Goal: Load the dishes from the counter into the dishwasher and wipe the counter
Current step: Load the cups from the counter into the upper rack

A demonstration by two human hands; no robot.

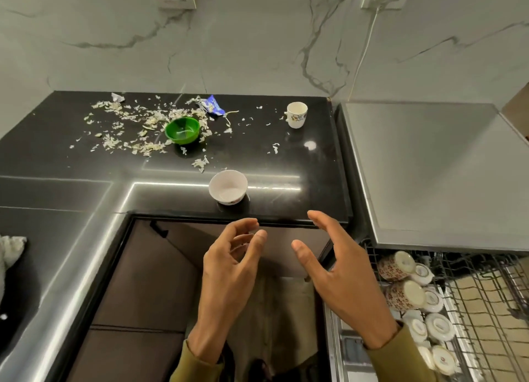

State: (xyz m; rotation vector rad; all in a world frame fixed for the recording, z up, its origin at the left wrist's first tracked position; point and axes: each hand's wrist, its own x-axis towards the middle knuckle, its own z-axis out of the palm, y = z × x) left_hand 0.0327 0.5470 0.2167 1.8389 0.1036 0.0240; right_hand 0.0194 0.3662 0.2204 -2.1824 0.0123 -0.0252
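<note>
Single head view, looking steeply down, close over counter (300,158) edge

No text can be read. The blue wrapper (212,105), upper middle of the frame among the scraps, carries print too small and crumpled to make out. The upturned saucers (439,326) in the rack (486,295), lower right, each bear a small reddish maker's mark on the base, but it is blurred beyond reading.
</note>
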